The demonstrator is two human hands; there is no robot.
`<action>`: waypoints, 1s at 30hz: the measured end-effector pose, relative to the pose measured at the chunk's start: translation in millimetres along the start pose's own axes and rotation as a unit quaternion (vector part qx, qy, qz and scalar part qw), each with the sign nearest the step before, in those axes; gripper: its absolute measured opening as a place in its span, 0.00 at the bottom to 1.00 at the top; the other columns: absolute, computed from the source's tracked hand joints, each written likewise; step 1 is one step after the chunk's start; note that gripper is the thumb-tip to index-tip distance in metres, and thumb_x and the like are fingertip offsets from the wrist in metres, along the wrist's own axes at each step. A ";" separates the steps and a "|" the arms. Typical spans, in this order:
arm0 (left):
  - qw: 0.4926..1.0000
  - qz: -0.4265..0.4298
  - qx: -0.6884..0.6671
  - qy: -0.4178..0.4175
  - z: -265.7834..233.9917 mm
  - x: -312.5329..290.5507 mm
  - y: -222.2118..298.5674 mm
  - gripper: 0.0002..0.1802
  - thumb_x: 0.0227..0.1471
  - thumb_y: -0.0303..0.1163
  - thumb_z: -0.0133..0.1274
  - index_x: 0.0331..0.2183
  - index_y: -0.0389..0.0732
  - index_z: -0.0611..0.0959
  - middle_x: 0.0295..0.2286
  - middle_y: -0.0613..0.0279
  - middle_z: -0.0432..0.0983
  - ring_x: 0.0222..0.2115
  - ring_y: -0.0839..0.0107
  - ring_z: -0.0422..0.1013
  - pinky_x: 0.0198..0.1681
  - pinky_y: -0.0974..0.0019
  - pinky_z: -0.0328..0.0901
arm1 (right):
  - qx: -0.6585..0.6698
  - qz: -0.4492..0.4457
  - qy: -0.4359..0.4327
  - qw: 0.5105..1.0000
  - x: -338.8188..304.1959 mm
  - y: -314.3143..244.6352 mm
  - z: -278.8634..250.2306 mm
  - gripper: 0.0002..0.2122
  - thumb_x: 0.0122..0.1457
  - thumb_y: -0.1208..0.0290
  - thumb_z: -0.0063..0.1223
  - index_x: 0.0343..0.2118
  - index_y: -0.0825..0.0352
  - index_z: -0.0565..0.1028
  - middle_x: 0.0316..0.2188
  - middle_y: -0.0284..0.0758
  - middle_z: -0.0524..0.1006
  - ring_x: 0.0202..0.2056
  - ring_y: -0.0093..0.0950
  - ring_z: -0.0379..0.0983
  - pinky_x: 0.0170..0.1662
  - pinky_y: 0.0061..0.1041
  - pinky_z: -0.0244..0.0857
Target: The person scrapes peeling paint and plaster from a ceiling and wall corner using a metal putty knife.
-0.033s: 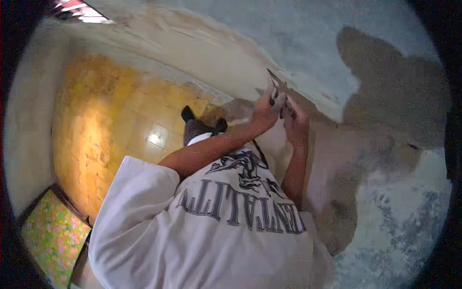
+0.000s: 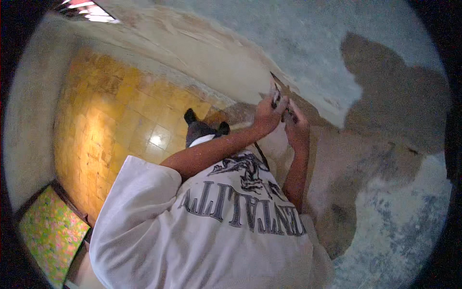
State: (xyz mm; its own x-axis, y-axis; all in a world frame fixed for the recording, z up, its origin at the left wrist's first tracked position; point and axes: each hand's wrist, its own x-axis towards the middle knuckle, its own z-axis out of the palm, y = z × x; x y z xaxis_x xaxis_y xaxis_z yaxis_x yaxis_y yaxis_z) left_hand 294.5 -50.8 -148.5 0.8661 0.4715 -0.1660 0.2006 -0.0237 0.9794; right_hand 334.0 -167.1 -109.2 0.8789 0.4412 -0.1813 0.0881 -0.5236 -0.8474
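Both my hands are closed together at a wall, up and right of the view's middle. My left hand point(image 2: 267, 115) grips a dark, thin-edged tool that looks like a flat scraper point(image 2: 275, 77), its edge lying along the wall. Close beside it, my right hand point(image 2: 297, 127) is also wrapped round the tool, fingers bent. Dark parts show between the fingers of both hands; the handle is mostly hidden. The wall point(image 2: 192, 48) has a smooth beige band under the tool, bordering a rough blue-grey surface point(image 2: 308, 43).
Yellow tiles point(image 2: 120, 111) cover the floor at left. My dark footwear point(image 2: 198, 131) shows below my left forearm. A flowered, dark-edged panel point(image 2: 53, 231) stands at lower left. Shadows fall on the patchy wall point(image 2: 399, 216) at right.
The view has shifted slightly, and my hands and the tool appear a little lower and further right. Both hands keep the same grip.
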 end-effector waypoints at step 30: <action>0.987 0.049 -0.144 -0.045 -297.6 73.5 45.9 0.15 0.60 0.38 0.45 0.32 0.35 0.77 0.19 0.66 0.73 0.20 0.80 0.65 0.24 0.71 0.63 | 0.391 0.079 -0.045 0.916 27.2 -222.2 212.8 0.28 0.55 0.71 0.51 0.60 0.58 0.60 0.29 0.32 0.72 0.14 0.15 0.62 0.11 0.14 0.50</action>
State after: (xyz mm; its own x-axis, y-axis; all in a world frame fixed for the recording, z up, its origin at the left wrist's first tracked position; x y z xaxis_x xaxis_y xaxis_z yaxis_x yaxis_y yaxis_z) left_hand 231.1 245.1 -81.5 0.9143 0.3996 -0.0664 -0.0132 0.1932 0.9811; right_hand 238.6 116.4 -32.0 0.8061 0.4826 -0.3425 -0.4303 0.0806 -0.8991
